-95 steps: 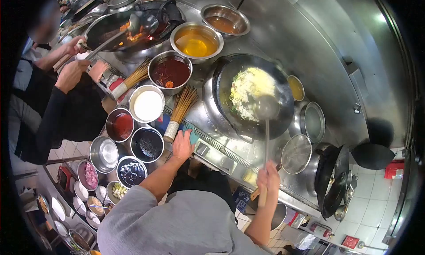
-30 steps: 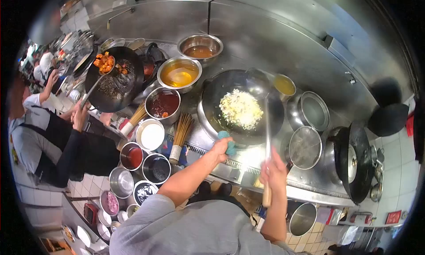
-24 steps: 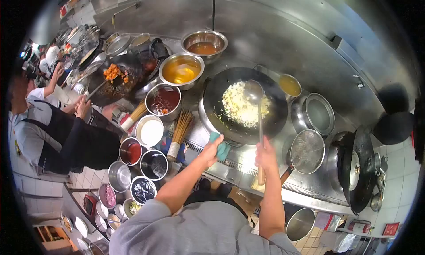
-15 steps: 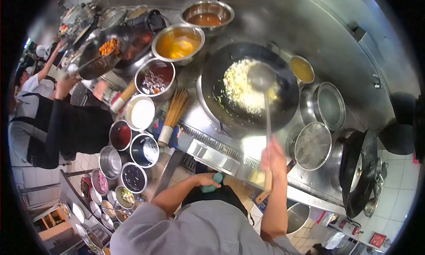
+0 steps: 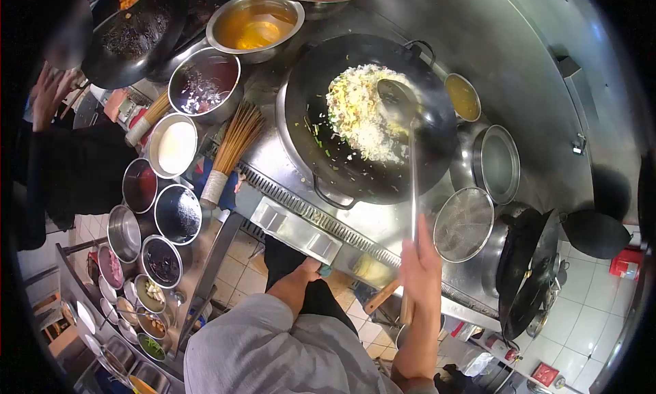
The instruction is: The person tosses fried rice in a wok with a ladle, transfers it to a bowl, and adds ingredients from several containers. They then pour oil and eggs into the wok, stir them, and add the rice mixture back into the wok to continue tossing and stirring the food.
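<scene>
A big black wok [image 5: 307,165] sits on the steel stove and holds fried rice [image 5: 362,107] with yellow and green bits. My right hand [image 5: 419,267] is wrapped round the wooden handle of a long ladle [image 5: 413,182]. The ladle's bowl rests at the right side of the rice. Low at my waist, my left hand [image 5: 311,267] is closed on a green cloth [image 5: 324,271], mostly hidden behind the fingers.
Steel bowls of orange liquid [image 5: 256,25] and dark sauce [image 5: 205,81] stand left of the wok, beside a bamboo brush [image 5: 234,144]. A strainer [image 5: 464,224] lies at the right. Another person's hand [image 5: 51,93] is at the far left, near a second wok [image 5: 137,38].
The view has shifted and turned, so the counter items sit further left. The other person's wok appears tilted, showing more of its inside. My left hand is lower, with less of the cloth showing.
</scene>
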Tool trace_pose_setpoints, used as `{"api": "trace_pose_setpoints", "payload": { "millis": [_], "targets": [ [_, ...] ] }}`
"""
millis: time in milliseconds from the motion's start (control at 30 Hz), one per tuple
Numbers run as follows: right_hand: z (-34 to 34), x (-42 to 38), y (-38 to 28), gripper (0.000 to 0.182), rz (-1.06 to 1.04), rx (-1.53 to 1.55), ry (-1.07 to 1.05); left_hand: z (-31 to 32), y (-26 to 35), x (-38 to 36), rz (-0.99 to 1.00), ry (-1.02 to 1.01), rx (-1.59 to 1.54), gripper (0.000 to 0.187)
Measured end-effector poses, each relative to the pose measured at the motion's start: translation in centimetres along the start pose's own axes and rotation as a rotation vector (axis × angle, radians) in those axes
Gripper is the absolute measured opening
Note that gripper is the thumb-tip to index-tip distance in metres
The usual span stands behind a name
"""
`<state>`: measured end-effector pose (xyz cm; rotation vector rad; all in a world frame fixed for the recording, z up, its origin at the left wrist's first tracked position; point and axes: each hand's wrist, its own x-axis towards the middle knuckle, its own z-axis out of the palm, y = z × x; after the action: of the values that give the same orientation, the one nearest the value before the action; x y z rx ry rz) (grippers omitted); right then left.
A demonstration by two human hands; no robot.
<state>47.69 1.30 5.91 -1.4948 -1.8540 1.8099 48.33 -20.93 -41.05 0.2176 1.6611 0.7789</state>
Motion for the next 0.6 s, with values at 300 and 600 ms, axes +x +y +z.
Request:
{"api": "trace_pose_setpoints", "payload": {
  "millis": [300, 600],
  "targets": [
    [2.2, 1.5, 0.7, 0.058, -0.161, -0.27, 0.024, 0.8, 0.3, 0.9, 0.032, 0.097, -0.028, 0.054],
    [3.0, 3.0, -2.4, 0.057, -0.011, -0.028, 0.009, 1.1, 0.6, 0.9, 0.042, 0.136, -0.037, 0.056]
  ]
}}
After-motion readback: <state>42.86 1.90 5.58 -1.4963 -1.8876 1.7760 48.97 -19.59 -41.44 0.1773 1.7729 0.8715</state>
